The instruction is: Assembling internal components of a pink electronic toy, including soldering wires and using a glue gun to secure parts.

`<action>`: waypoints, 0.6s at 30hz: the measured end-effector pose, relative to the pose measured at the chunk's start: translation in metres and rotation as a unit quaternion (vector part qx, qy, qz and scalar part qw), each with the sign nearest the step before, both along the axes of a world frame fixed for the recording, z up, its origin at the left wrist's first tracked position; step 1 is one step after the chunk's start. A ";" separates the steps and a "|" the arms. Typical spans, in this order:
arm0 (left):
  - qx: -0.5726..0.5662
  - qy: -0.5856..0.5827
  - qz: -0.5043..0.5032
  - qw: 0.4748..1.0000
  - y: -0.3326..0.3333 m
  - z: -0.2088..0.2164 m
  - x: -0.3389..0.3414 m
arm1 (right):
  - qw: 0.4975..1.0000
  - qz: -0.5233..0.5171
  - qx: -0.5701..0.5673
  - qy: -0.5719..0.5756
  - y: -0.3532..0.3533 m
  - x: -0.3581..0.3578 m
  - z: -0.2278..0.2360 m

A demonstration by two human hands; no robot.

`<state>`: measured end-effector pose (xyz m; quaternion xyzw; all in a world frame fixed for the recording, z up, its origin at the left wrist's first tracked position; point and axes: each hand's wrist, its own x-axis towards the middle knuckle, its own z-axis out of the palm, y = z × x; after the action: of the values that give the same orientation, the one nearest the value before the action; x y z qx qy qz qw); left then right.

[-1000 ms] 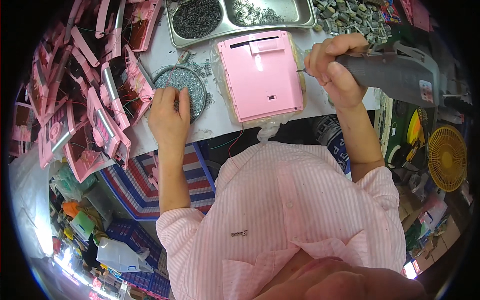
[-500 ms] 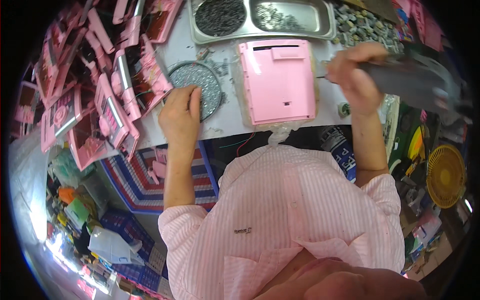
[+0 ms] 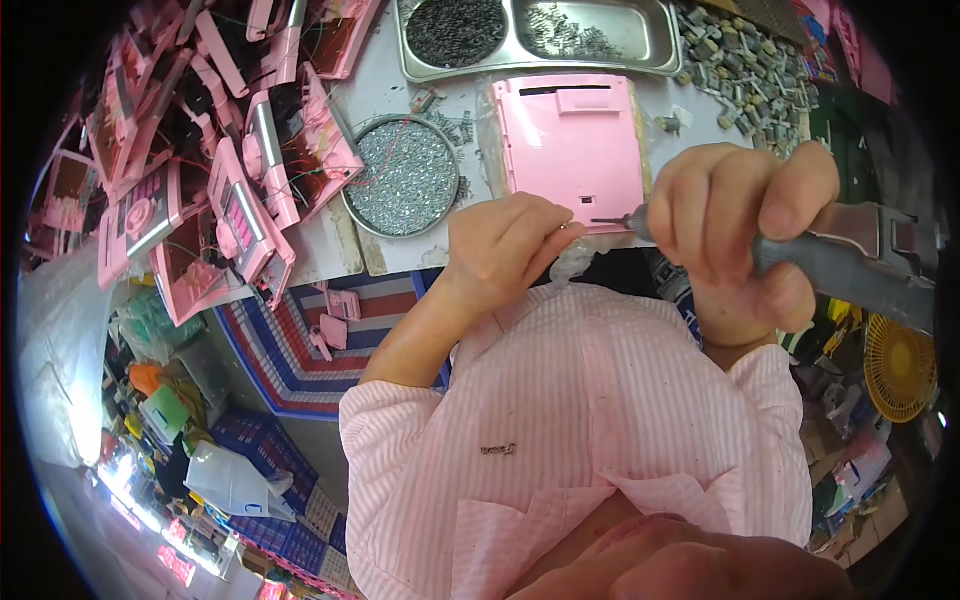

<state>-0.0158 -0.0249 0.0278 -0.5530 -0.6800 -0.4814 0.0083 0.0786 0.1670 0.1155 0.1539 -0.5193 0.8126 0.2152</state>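
Note:
A flat pink plastic housing (image 3: pixel 570 150) lies in front of me on a clear plastic bag. My left hand (image 3: pixel 500 240) is over its lower left corner, thumb and forefinger pinching a tiny metal screw (image 3: pixel 565 226). From the right, my right hand (image 3: pixel 725 225) grips a dark grey power screwdriver (image 3: pixel 850 262). Its thin bit points left across the lower edge of the housing, its tip a short gap from the pinched screw. Left of the housing stands a round dish (image 3: pixel 346 200) full of small silvery screws.
Pink housings with loose wires (image 3: pixel 240 220) are heaped at the left. A two-part steel tray (image 3: pixel 540 70) with black and silvery small parts stands at the back. Small metal motors (image 3: pixel 745 75) are piled at the back right. Below the table edge sits a striped basket (image 3: pixel 300 360).
My left hand has left the screw dish and moved right to the housing, a screw now between its fingers. My right hand has brought the screwdriver lower and nearer.

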 end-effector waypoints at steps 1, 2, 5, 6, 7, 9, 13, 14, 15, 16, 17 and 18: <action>0.011 -0.001 -0.014 1.000 0.004 -0.001 0.000 | 1.000 0.001 -0.010 -0.002 -0.003 0.000 0.001; 0.022 -0.001 -0.026 0.999 0.007 -0.001 0.001 | 1.000 -0.004 -0.017 -0.006 -0.006 0.001 0.002; 0.039 -0.001 -0.045 0.998 0.013 0.000 0.002 | 0.999 -0.013 -0.027 -0.012 -0.007 0.004 0.002; 0.042 -0.001 -0.047 0.998 0.014 0.000 0.002 | 0.999 -0.012 -0.028 -0.013 -0.007 0.004 0.002; 0.042 -0.001 -0.047 0.998 0.015 -0.001 0.003 | 0.999 -0.012 -0.030 -0.013 -0.007 0.004 0.002; 0.041 0.000 -0.046 0.998 0.015 -0.001 0.003 | 0.999 -0.007 -0.031 -0.010 -0.006 0.004 0.002; -0.009 0.002 -0.006 1.000 0.003 -0.002 -0.005 | 1.000 -0.014 -0.013 -0.002 -0.005 0.002 0.000; -0.028 0.008 0.023 0.999 -0.002 -0.002 -0.014 | 1.000 -0.027 0.000 0.000 0.000 0.004 0.001; -0.048 0.013 0.053 0.997 -0.009 -0.002 -0.025 | 0.999 -0.035 0.014 0.000 0.004 0.007 0.001; -0.071 0.018 0.121 0.990 -0.019 -0.003 -0.036 | 0.999 -0.040 0.025 0.003 0.009 0.009 0.000; -0.093 0.021 0.189 0.977 -0.033 -0.005 -0.049 | 0.998 -0.040 0.037 0.003 0.014 0.010 -0.002; -0.148 0.039 0.247 0.957 -0.055 -0.006 -0.061 | 0.999 -0.031 0.041 0.005 0.016 0.007 -0.009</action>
<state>-0.0766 -0.0803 0.0213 -0.3807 -0.8581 -0.3370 0.0716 0.0855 0.1825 0.1069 0.1508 -0.5553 0.7830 0.2365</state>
